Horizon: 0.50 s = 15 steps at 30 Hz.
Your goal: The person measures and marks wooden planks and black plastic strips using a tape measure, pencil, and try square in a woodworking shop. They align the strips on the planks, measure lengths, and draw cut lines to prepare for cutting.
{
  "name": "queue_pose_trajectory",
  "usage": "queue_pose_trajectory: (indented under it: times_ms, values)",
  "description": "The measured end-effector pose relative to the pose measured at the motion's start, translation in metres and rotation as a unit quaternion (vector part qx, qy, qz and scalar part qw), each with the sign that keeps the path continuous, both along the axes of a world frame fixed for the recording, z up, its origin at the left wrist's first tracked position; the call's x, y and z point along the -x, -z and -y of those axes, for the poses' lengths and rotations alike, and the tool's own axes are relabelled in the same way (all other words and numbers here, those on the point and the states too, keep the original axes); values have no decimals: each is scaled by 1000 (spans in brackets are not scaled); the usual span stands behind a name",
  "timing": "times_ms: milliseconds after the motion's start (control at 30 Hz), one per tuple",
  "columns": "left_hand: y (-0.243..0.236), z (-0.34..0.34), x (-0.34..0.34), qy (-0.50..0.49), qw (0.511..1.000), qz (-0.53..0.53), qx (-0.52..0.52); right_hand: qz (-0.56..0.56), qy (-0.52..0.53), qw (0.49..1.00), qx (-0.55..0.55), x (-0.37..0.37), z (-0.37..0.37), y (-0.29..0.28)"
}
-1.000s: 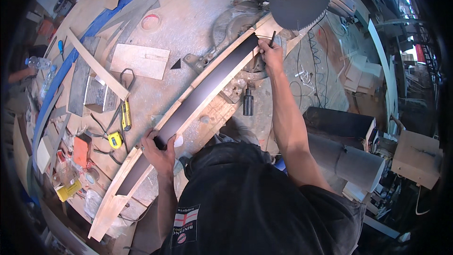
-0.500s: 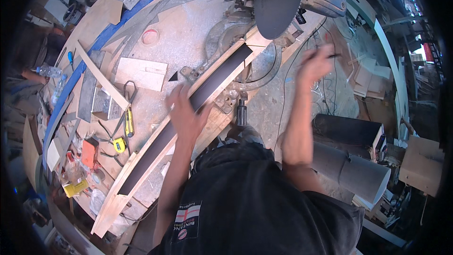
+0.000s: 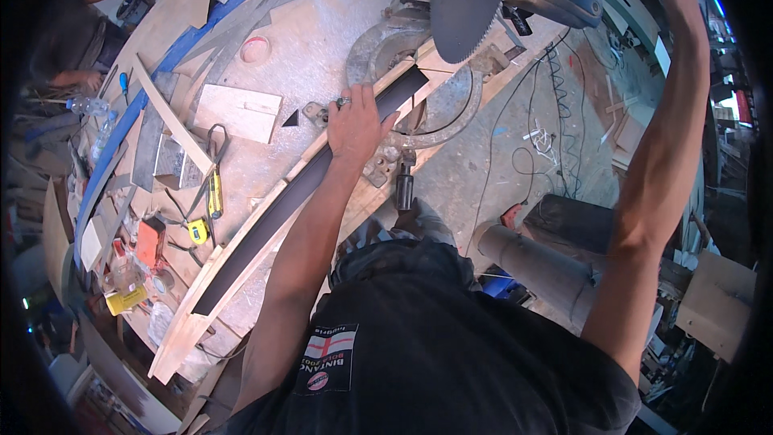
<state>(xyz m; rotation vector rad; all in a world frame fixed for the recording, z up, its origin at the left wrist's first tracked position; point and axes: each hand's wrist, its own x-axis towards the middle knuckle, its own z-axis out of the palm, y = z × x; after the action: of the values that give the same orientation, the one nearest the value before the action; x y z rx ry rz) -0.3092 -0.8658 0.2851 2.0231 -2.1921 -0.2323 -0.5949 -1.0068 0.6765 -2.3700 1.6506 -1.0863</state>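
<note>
A long pale wooden piece with a dark channel along its middle lies slantwise over the saw's base. My left hand grips it from above near the saw, fingers over the far edge and thumb on the near side. Beyond it, a miter saw's toothed blade is raised over the wood's far end. My right arm reaches up along the right side and leaves through the top edge, so that hand is out of sight. Below the work, the saw's black handle points toward me.
Left of the work lie a tape measure, a yellow cutter, a flat wooden board and a tape roll. Cables trail across the floor at right, near a dark cylinder. Another person's hand shows at far left.
My left hand has slid up the wooden piece toward the blade. My right hand has swung up and out of view. The wood has shifted slightly toward the lower left.
</note>
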Motion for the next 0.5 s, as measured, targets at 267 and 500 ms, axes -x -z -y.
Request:
queue_pose_trajectory:
  times_ms: [267, 500]
  values:
    - [8, -1, 0, -2, 999, 13, 44, -65, 95, 992, 48, 26, -63, 56]
    - [3, 1, -4, 11, 998, 21, 63, -65, 53, 994, 68, 10, -143, 127]
